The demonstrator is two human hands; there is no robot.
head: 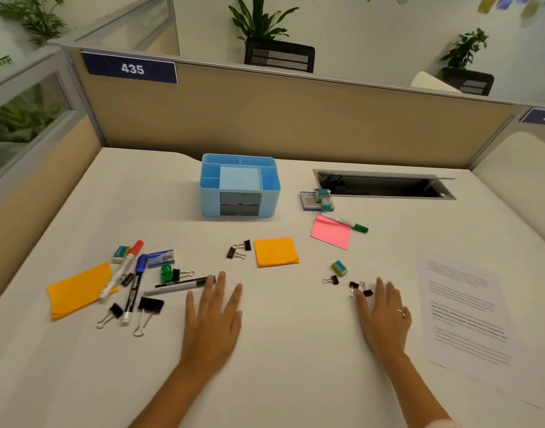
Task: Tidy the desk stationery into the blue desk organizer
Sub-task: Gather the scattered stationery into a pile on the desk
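white desk (280,350) bears both hands flat, each grip released, apparently holding nothing.

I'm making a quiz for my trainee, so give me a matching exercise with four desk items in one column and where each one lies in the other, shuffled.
Things:
1. green-capped marker
2. black marker
3. blue desk organizer
4. printed sheet

Places:
A. far middle of the desk
B. lying partly on the pink sticky notes
C. at the left hand fingertips
D. beyond the right hand, at the desk's right side

Pairs: 1-B, 2-C, 3-A, 4-D
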